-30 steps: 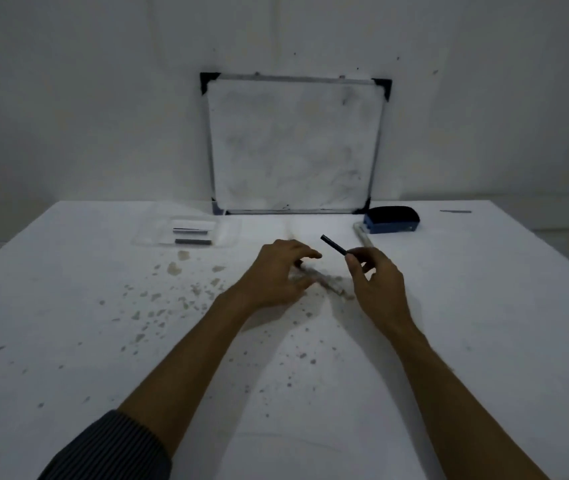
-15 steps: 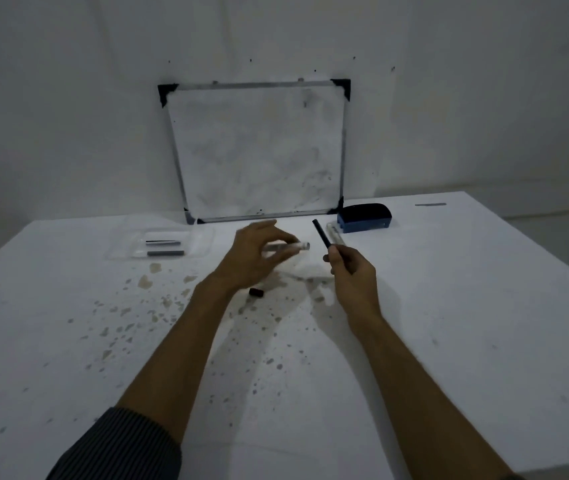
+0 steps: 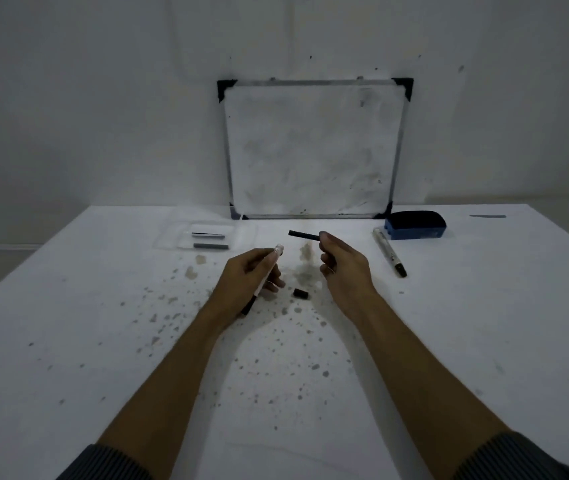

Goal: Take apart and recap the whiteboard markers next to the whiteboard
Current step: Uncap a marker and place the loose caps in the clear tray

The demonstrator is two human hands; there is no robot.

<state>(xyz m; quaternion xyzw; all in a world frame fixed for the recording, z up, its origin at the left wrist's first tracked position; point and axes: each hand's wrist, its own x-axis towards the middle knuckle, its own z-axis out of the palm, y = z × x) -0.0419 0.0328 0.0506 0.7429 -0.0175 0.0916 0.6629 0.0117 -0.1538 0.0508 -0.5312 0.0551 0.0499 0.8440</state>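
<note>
HEAD VIEW. OPERATOR: I have both hands raised over the middle of the white table [image 3: 68, 306]. The left hand [image 3: 248, 282] is wrapped round a white barrel [image 3: 269, 268], whose open end is tilted up and away. Its black end pokes out below the palm.

DESK: And the right?

OPERATOR: The right hand [image 3: 343, 268] pinches a thin black rod [image 3: 303, 235] by one end, between thumb and fingertips. The rod lies about level and points left. Its free tip is just beyond the barrel's mouth and apart from it.

DESK: Anything under them?

OPERATOR: A small black plug [image 3: 301, 293] lies on the table between the hands and touches neither. Grey specks dot the surface around it.

DESK: Edges, and room to move?

OPERATOR: The whiteboard [image 3: 314, 147] leans on the wall at the far edge, well beyond the fingers. To the right, a second marker [image 3: 389, 252] lies lengthwise, apart from the right hand. Its far end is just beside a blue eraser [image 3: 414, 225], and I cannot tell whether they touch. To the left, a clear tray [image 3: 172, 237] holds two dark sticks [image 3: 211, 246], well apart from the left hand. Speckled tabletop runs from the hands back to the near edge, crossed only by the two forearms.
</note>
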